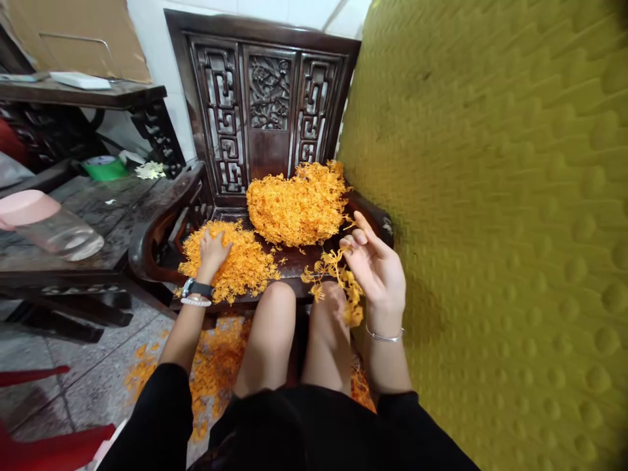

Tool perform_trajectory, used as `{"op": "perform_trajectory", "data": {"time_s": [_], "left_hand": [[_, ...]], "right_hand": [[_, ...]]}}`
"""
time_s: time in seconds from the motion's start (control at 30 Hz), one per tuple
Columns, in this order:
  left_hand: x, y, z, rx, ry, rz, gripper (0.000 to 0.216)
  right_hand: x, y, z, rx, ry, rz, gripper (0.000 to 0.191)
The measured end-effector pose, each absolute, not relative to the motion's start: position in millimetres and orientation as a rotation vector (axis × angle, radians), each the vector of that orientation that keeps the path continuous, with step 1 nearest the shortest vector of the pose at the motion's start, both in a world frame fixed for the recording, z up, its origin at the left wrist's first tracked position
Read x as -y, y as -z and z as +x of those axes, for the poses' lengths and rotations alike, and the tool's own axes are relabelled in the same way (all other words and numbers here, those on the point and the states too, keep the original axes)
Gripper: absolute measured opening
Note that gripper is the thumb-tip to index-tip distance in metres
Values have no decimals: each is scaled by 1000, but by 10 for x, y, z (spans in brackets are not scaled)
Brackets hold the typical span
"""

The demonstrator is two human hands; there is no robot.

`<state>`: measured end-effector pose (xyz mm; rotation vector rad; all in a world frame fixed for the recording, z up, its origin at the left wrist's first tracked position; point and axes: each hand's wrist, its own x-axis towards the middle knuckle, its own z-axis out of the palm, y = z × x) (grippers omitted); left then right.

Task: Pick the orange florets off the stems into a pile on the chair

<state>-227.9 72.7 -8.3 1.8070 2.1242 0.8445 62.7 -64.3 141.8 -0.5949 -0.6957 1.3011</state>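
Note:
My left hand (214,252) lies on a loose pile of small, spidery orange plastic pieces (240,261) at the left of the chair seat. Its fingers are spread over the top of the pile. To the right, above my knee, my right hand (375,265) is closed with fingers bent. From it hangs a tangled cluster of orange plastic pieces (347,288). A taller heap of the same orange pieces (297,206) stands at the back of the seat, between the two hands.
The dark carved wooden chair (267,150) has curved arms. A yellow-green textured mat (500,196) rises close on my right. At left, a wooden bench holds a pink-lidded bottle (53,226) and a roll of green tape (105,168). Orange pieces litter the floor (216,366).

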Motion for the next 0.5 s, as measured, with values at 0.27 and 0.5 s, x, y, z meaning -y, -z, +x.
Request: {"op": "perform_trajectory", "data": {"time_s": [0.27,0.5], "left_hand": [[272,-754,-1363,-1200,-1331,2339,35],[564,-767,-1043,-852,-1203,2528,34]], "right_hand": [[568,-1224,385,723,-1365,-600,24],[625,-1243,359,797,-1538,-708,23]]}}
